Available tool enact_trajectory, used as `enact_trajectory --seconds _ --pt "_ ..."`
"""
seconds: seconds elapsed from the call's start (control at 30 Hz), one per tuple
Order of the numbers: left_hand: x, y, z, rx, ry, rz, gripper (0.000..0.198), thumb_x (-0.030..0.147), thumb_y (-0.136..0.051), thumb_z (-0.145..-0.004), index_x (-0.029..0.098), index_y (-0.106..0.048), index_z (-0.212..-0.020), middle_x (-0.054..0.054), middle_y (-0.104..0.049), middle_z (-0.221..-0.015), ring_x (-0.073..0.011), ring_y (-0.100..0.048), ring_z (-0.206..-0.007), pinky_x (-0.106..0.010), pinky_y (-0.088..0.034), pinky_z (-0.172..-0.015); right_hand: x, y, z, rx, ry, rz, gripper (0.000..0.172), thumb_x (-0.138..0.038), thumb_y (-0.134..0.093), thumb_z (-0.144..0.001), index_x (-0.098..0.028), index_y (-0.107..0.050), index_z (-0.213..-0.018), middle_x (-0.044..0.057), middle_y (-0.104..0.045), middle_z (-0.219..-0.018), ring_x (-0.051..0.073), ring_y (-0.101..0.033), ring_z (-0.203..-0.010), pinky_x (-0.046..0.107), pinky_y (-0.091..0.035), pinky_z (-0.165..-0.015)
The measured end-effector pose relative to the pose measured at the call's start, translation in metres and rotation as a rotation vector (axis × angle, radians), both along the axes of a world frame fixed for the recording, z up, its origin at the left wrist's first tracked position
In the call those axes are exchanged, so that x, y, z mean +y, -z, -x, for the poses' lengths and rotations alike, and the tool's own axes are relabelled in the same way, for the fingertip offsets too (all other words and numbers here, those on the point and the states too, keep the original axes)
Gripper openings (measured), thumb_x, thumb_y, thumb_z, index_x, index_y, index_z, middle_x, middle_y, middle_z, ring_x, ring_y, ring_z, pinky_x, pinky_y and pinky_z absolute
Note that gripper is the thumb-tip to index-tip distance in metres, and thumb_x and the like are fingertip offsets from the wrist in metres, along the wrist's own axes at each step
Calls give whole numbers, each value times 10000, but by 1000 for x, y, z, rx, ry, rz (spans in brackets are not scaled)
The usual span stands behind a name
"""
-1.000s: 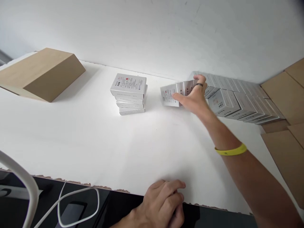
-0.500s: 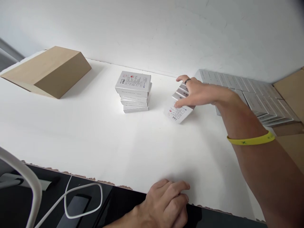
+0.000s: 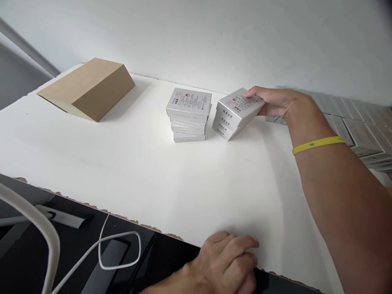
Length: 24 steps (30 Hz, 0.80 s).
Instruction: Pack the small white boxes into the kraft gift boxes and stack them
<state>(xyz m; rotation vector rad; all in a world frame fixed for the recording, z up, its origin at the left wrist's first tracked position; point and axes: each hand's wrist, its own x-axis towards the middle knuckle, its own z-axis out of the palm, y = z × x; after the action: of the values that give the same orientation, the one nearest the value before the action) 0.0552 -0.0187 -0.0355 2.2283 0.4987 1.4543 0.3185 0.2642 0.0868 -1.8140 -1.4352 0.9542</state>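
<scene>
My right hand [image 3: 271,100], with a yellow wristband above it, is closed on a stack of small white cartons [image 3: 231,112] with printed labels. Its thumb lies on the top carton and the other fingers are mostly hidden behind the stack. The held stack leans, its lower end at the white tabletop; I cannot tell if it touches. Just left of it stands another stack of the same cartons [image 3: 188,107], slightly uneven. At the table's front edge my left hand [image 3: 229,261] rests with fingers curled in, and I see nothing in it.
A brown cardboard box [image 3: 101,94] lies at the back left. Rows of white cartons [image 3: 364,130] line the right side, partly behind my right arm. Below the rough front edge are a white cable [image 3: 119,267] and a curved white tube [image 3: 45,232]. A wall runs behind.
My right hand has turned the cartons from tipped over to nearly upright, with the printed top facing up, close beside the other stack. The view has shifted left; my left hand stays at the edge.
</scene>
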Motion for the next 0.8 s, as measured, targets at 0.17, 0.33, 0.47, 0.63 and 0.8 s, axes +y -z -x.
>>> enact_trajectory --seconds 0.17,0.33,0.47,0.63,0.8 --pt "1 -2 1 2 3 -2 262 1 -524 -825 117 -584 -1052 -121 -768 -959 -147 -591 -592 -290 -452 -494 -31 -29 13 -21 175 -197 253 -393 -766 -929 -252 -651 -1105 81 -737 -1237 232 -728 -1168 468 -540 -1135" --pt "0 -2 4 34 47 12 285 2 -503 -822 103 -594 -1072 -153 -773 -1014 -183 -691 -723 -302 -496 -539 -99 -37 78 -353 42 -775 163 -344 -605 -963 -278 -569 -1108 41 -691 -1255 197 -686 -1149 436 -539 -1143" --pt "0 -3 4 38 54 12 289 4 -509 -814 104 -586 -1074 -158 -772 -1011 -194 -732 -758 -299 -499 -543 -141 14 127 -258 -182 -458 227 -398 -628 -924 -269 -557 -1097 75 -681 -1172 263 -692 -1135 476 -609 -1033" --pt "-2 -6 1 37 26 28 305 0 -521 -783 113 -585 -1059 -155 -780 -1016 -195 -734 -729 -310 -492 -532 -128 88 138 -134 -137 -245 682 -360 -777 -783 -171 -492 -1373 221 -541 -1545 382 -451 -1542 618 -384 -1307" --pt "-1 -8 1 54 36 28 323 -7 -527 -763 109 -578 -1060 -163 -780 -1016 -204 -745 -739 -309 -504 -531 -84 106 147 -61 -84 -292 964 -358 -747 -837 -167 -211 -1615 205 -494 -1634 289 -442 -1573 528 -425 -1290"
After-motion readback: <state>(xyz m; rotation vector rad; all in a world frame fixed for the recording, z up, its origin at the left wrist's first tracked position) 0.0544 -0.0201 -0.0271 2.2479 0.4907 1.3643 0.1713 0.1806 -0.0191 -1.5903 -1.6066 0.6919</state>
